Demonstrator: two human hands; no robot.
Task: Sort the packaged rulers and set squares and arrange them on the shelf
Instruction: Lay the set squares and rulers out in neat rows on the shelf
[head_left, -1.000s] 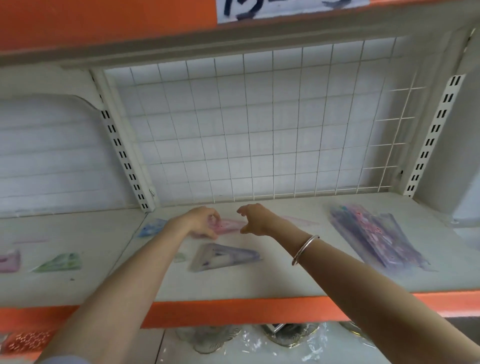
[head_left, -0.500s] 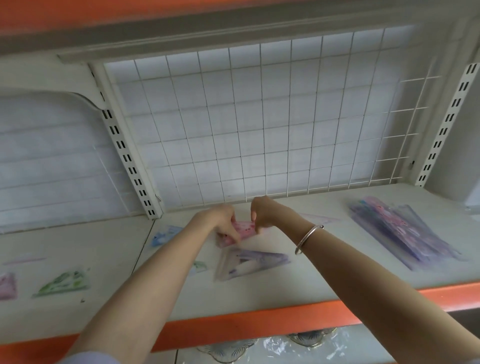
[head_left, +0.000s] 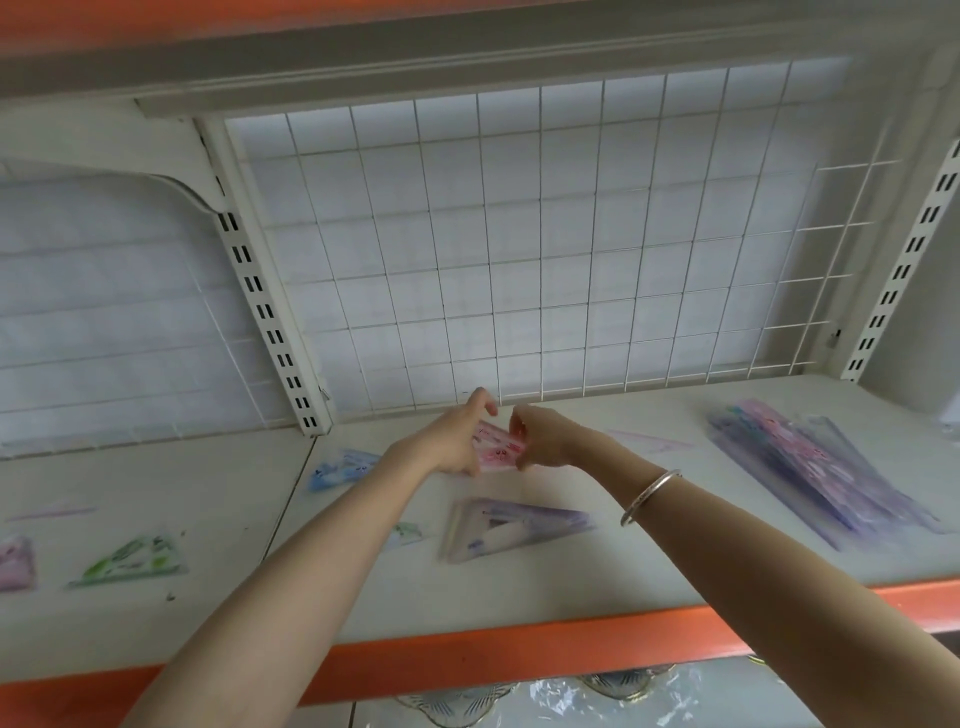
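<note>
A pink packaged set square (head_left: 497, 451) is held just above the white shelf (head_left: 597, 582) near the back grid. My left hand (head_left: 451, 439) grips its left side and my right hand (head_left: 540, 437) pinches its right end. In front of them a purple packaged set square (head_left: 511, 527) lies flat. A blue one (head_left: 340, 467) lies to the left, and a small green one (head_left: 408, 532) peeks out beside my left forearm. A pile of purple and pink packaged rulers (head_left: 815, 467) lies at the right. A thin pink ruler (head_left: 652, 441) lies behind my right wrist.
On the left shelf section lie a green set square (head_left: 132, 561), a pink one (head_left: 15, 564) at the edge and a faint pink ruler (head_left: 52, 512). A wire grid (head_left: 519, 260) backs the shelf. Slotted uprights (head_left: 265, 322) stand at both sides. An orange lip (head_left: 519, 654) fronts the shelf.
Both hands closed on the pink set square and lifted it slightly off the shelf toward the back. The view tilted down and moved closer.
</note>
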